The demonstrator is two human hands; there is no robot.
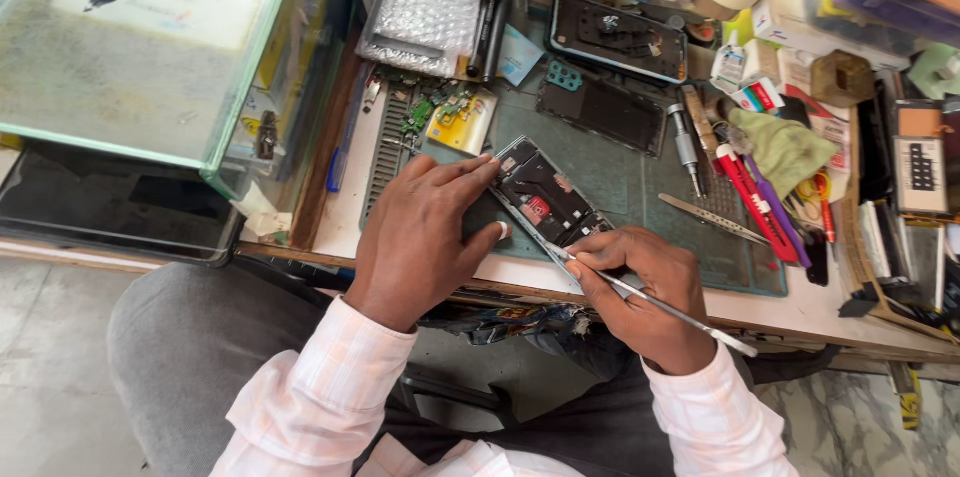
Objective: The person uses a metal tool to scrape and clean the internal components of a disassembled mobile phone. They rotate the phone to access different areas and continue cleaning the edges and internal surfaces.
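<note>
On green mat [640,187], opened phone [545,199] lay pinned under left hand [420,237] — right hand [645,292] clamped thin metal tool [640,295], tip at phone's lower edge. Prying step; next move needed gentle leverage.

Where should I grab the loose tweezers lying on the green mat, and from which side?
Take the tweezers at the wider joined end toward the red pens, coming from above. They lie flat and slanted on the mat, apart from the opened phone and both hands, so a pinch across the narrow width probably suits best.
</note>
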